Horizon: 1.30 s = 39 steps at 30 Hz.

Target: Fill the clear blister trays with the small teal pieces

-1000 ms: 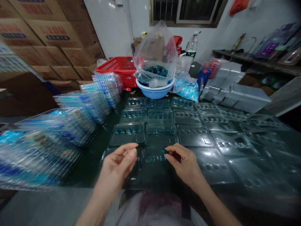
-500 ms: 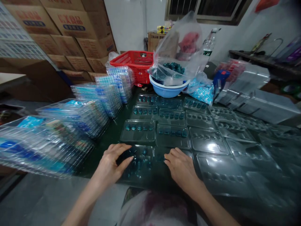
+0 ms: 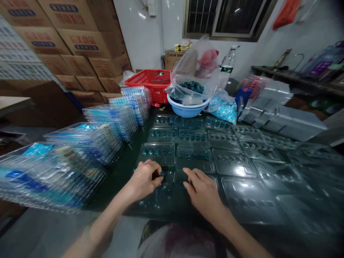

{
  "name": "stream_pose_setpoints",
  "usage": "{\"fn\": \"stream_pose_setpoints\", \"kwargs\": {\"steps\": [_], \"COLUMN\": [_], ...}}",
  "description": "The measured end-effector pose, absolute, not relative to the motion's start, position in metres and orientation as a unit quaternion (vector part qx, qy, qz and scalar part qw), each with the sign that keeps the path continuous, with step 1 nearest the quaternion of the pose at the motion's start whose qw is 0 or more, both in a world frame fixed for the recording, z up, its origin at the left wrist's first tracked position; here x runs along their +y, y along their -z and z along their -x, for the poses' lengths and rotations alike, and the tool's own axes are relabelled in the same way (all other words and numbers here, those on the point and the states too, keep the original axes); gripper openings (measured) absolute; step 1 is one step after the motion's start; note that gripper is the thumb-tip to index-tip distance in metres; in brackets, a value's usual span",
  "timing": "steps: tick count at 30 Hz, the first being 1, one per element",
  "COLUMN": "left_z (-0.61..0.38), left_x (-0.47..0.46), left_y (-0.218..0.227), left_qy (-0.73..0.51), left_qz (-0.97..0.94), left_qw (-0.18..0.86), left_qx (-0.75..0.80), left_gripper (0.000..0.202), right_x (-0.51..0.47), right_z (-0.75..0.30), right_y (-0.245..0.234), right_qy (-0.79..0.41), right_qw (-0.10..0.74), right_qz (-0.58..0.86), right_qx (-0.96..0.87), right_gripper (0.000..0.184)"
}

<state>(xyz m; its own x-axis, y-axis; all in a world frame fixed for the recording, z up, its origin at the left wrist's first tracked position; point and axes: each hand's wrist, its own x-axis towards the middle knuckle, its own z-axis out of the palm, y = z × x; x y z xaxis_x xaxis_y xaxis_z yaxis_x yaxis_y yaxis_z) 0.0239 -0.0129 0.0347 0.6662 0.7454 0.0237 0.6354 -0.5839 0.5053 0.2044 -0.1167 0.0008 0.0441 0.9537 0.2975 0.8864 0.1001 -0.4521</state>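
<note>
Left hand (image 3: 146, 180) — tighter now, right hand (image 3: 202, 188) — wider

We count two hands (image 3: 146, 181) at the lower centre, five teal pieces (image 3: 157, 152) in the tray (image 3: 167, 160) above the left one, four stacks of packed trays (image 3: 51, 179) down the left, and, upper centre, one red basket (image 3: 159, 87), one blue basin (image 3: 188, 110) and one window (image 3: 228, 18).
</note>
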Motion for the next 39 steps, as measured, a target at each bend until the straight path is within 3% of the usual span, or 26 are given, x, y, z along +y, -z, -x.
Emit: {"fn": "stream_pose_setpoints", "kwargs": {"steps": [4,6,14,19,25,29,39], "left_z": [-0.024,-0.030,-0.076,-0.092,-0.045,-0.001,0.029], "left_x": [-0.029,-0.038,-0.058,-0.055,-0.026,-0.012,-0.008], "left_y": [-0.048,-0.049,-0.035,-0.053,-0.058,-0.042,-0.017], "left_qy": [-0.182,-0.192,-0.163,-0.153,-0.310,-0.292,-0.213], "left_qz": [-0.722,-0.641,-0.595,-0.666,-0.734,-0.757,-0.771], "left_qw": [0.553,0.657,0.742,0.679,0.429,0.313,0.271], "left_qx": [0.375,0.348,0.264,0.268,0.426,0.494,0.536], "left_gripper": [0.016,0.016,0.024,0.022,0.013,0.018,0.028], "right_x": [-0.117,-0.120,-0.151,-0.156,-0.150,-0.146,-0.129], "right_z": [-0.194,-0.193,-0.223,-0.255,-0.267,-0.254,-0.234], "right_y": [-0.012,-0.015,-0.027,-0.027,0.005,0.012,0.013], "right_qy": [-0.126,-0.158,-0.240,-0.227,-0.136,-0.105,-0.021], "right_qw": [0.381,0.416,0.474,0.448,0.312,0.275,0.154], "right_qz": [0.591,0.558,0.537,0.608,0.690,0.688,0.674], "right_qx": [-0.700,-0.700,-0.655,-0.615,-0.639,-0.664,-0.722], "right_gripper": [0.030,0.024,0.023,0.017,0.019,0.019,0.019]}}
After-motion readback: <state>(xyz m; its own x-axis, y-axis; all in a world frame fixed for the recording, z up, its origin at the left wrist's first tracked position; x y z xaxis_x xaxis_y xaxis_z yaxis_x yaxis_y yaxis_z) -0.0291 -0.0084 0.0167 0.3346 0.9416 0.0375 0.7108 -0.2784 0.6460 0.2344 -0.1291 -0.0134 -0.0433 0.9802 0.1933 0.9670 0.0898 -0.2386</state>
